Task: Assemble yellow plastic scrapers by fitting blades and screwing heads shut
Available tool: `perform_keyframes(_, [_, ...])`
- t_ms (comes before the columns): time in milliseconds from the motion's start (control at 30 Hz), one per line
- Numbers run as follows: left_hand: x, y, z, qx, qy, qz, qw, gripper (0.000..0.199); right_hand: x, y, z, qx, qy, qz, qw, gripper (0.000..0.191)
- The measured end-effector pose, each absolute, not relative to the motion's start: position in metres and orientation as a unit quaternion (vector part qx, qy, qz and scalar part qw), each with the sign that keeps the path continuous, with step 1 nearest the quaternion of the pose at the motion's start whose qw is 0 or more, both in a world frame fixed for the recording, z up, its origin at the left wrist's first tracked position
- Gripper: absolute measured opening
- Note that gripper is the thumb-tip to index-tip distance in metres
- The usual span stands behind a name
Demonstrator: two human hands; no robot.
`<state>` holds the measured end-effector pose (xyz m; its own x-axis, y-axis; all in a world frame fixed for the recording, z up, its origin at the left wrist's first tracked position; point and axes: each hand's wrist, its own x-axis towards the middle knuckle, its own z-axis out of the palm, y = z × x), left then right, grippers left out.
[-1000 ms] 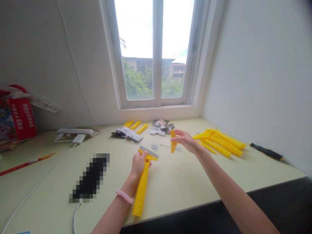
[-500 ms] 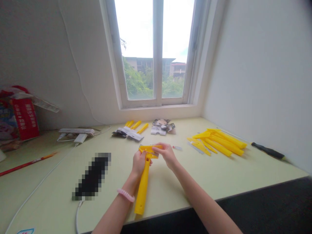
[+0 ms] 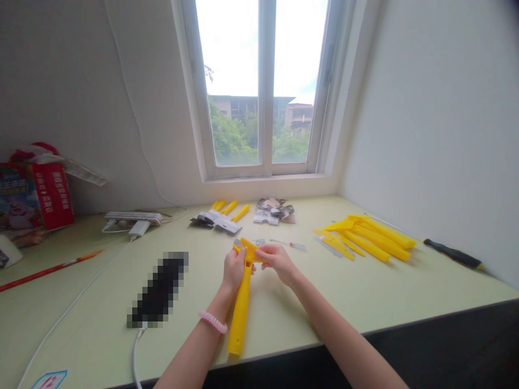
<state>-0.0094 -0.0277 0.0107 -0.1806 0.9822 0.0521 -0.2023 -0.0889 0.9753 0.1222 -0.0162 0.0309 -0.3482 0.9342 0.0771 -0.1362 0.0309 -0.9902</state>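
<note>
A yellow plastic scraper lies between my hands, its long handle pointing toward me near the table's front edge. My left hand, with a pink coil band on its wrist, is closed round the scraper's head, thumb on top. Between thumb and fingers, my right hand pinches a flat yellow plate, which sits slantwise across the head. A bit of grey metal shows at the head's upper left. Just beyond my hands lies a small screwdriver with a clear handle. My fingers hide part of where plate and head meet.
More yellow scraper handles and plates lie at right, beside a black-handled screwdriver. Packaged yellow-handled scrapers and small packets lie at the back. A blurred-out black object, cable, power strip and red stick are at left.
The yellow plate has turned from lying straight across the scraper's head to slanting, its right end lower. My right hand has dropped slightly, uncovering more of the small screwdriver. The view has shifted a little.
</note>
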Motion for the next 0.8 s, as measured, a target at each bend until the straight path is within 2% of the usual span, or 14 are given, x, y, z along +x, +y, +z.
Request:
perform_keyframes(267, [-0.007,-0.030,0.014,0.409,0.456,0.606,0.507,0.022,0.120,-0.018,0.031,-0.356,-0.556,0.587,0.468,0.033])
perform_keyframes(433, [-0.008,-0.030,0.014,0.366,0.409,0.615,0.566,0.037,0.121,-0.018,0.032,-0.365,-0.550,0.585,0.471,0.032])
perform_keyframes(533, [-0.015,-0.031,0.021,0.369,0.435,0.612,0.548,0.042,0.121,-0.018,0.033,-0.368,-0.546,0.587,0.471,0.031])
perform_keyframes(633, [-0.024,-0.032,0.028,0.367,0.484,0.623,0.493,0.033,0.122,-0.018,0.033,-0.377,-0.542,0.587,0.469,0.029])
perform_keyframes(800, [-0.034,-0.031,0.030,0.374,0.513,0.614,0.469,0.020,0.123,-0.018,0.032,-0.381,-0.550,0.587,0.454,0.026])
